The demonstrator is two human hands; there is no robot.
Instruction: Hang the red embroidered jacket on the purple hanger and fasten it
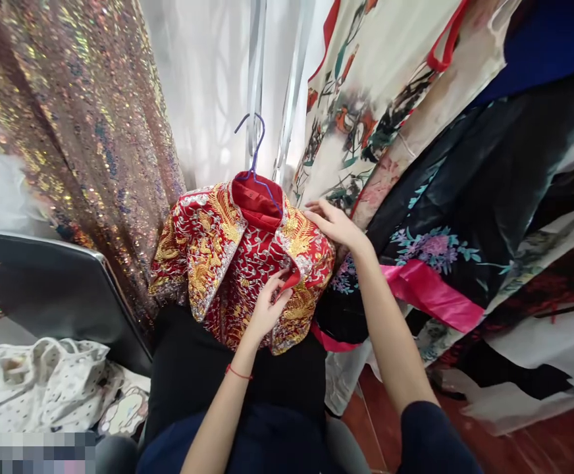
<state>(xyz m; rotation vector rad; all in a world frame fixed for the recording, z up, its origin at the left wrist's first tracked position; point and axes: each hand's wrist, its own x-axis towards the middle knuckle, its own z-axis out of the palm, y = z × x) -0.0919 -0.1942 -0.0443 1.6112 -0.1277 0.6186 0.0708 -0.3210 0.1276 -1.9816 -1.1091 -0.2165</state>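
Observation:
A red jacket [215, 243] with gold and silver embroidery rests over my black-trousered lap, its front partly parted and its red lining showing at the collar. A purple hanger [256, 148] is inside it, the hook standing up out of the neck. With my left hand [269, 306] I pinch the jacket's front edge, where a bit of red lining is folded out. My right hand [334, 224] lies on the shoulder at the right, fingers stretched out and spread.
Sequined fabric [94, 131] hangs at the left, above a black chair back [45, 289]. A white dotted cloth [54, 372] lies below that. Several garments, including a floral white dress [356, 118] and a black dress [469, 191] with a pink ribbon [435, 296], hang close on the right.

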